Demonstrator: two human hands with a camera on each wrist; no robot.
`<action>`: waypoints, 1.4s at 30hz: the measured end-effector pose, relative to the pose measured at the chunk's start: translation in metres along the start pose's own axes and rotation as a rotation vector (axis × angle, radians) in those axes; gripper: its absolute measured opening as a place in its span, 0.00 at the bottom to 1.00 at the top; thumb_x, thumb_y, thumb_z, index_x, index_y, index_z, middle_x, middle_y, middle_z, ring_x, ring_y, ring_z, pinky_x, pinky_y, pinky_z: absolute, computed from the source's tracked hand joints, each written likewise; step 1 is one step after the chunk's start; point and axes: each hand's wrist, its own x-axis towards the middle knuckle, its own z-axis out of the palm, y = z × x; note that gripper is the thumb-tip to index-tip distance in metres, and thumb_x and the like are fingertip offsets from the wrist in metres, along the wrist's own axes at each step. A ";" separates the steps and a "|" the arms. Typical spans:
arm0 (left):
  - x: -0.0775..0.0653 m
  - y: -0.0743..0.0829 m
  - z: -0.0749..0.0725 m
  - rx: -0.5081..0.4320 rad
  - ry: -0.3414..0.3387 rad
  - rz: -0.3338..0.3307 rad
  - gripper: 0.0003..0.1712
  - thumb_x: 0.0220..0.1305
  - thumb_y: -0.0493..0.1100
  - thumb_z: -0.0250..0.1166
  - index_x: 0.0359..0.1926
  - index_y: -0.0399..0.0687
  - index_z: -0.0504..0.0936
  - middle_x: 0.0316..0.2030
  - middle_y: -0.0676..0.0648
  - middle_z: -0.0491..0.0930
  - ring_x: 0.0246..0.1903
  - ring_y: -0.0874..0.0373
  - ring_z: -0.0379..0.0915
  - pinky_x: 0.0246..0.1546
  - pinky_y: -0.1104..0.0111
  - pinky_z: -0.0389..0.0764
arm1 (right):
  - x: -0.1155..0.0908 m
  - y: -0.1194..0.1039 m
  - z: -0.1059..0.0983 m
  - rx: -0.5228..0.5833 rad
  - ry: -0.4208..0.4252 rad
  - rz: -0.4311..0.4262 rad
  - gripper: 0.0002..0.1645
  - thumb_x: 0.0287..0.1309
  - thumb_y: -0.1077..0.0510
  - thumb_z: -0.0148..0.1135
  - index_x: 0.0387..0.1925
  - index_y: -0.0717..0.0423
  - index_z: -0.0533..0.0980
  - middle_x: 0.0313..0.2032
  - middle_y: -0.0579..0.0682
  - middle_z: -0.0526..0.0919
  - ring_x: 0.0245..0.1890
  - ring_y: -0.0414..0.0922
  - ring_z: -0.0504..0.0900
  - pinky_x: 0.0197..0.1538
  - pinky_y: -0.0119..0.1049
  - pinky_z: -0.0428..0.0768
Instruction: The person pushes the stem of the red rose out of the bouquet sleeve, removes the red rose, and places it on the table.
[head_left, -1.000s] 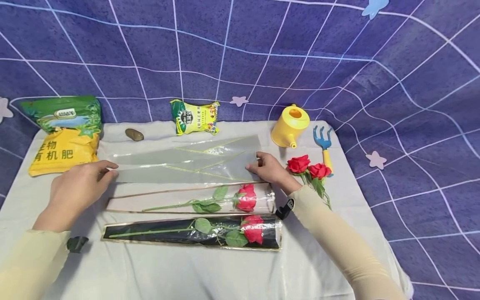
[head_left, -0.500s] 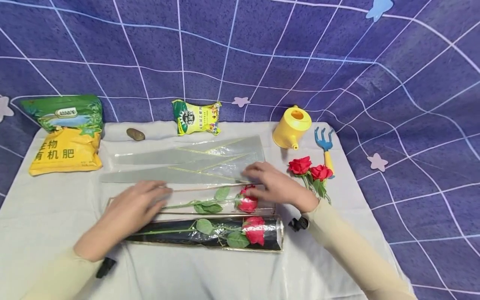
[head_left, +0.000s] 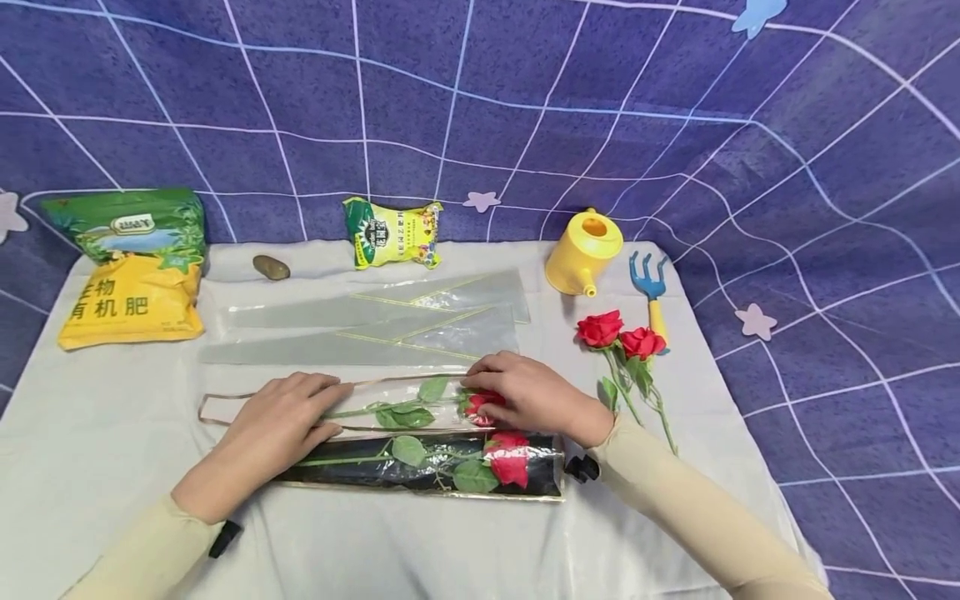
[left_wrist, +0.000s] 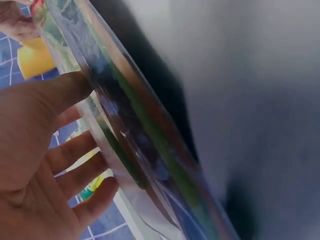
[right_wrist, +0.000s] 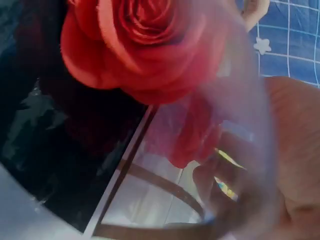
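Seemingly taking hold of the clear sleeve (head_left: 397, 389), lying midway between the surface's (head_left: 390, 550) left and right edges; pinching its borders with left hand (head_left: 281, 417) and right hand (head_left: 528, 396); probably calling for an even, gentle hold; covering part of the red bloom (head_left: 475, 408), leaving the right thumb hard to make out.

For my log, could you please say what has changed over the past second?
The left hand and right hand let go of the nearer grey sleeve, drew back, the left also rightward, and now hold the clear rose sleeve, which slid slightly left. The black rose sleeve and yellow watering can stayed put.
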 end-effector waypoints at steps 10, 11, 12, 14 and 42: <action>0.007 0.000 -0.027 -0.049 0.064 0.012 0.26 0.54 0.54 0.69 0.54 0.52 0.79 0.43 0.51 0.79 0.42 0.51 0.74 0.45 0.52 0.71 | 0.003 -0.002 -0.025 0.005 0.067 0.004 0.16 0.55 0.57 0.64 0.48 0.46 0.79 0.41 0.38 0.78 0.41 0.34 0.75 0.44 0.35 0.74; 0.009 0.000 -0.033 -0.055 0.071 0.007 0.27 0.53 0.55 0.69 0.54 0.53 0.79 0.43 0.51 0.79 0.42 0.51 0.74 0.45 0.52 0.71 | 0.003 -0.002 -0.030 0.008 0.084 0.000 0.16 0.55 0.58 0.64 0.47 0.47 0.79 0.41 0.38 0.79 0.41 0.34 0.75 0.44 0.35 0.74; 0.011 0.001 -0.039 -0.060 0.075 -0.001 0.27 0.53 0.56 0.69 0.54 0.53 0.79 0.43 0.51 0.79 0.42 0.51 0.74 0.45 0.53 0.72 | 0.002 -0.002 -0.036 0.009 0.101 -0.007 0.16 0.55 0.59 0.64 0.47 0.47 0.79 0.41 0.38 0.79 0.41 0.34 0.75 0.44 0.35 0.74; 0.015 0.005 -0.052 -0.084 0.069 -0.029 0.30 0.53 0.57 0.68 0.56 0.53 0.77 0.44 0.51 0.78 0.43 0.51 0.74 0.44 0.52 0.73 | 0.002 -0.004 -0.049 0.002 0.137 -0.018 0.17 0.54 0.60 0.65 0.47 0.47 0.79 0.42 0.38 0.80 0.43 0.35 0.75 0.45 0.34 0.74; 0.038 0.034 -0.109 -0.634 -0.059 -0.195 0.25 0.59 0.54 0.65 0.56 0.55 0.76 0.46 0.54 0.80 0.42 0.60 0.75 0.42 0.60 0.75 | -0.010 -0.055 -0.106 0.317 0.561 -0.002 0.14 0.48 0.68 0.68 0.39 0.57 0.81 0.38 0.49 0.82 0.37 0.44 0.78 0.41 0.38 0.75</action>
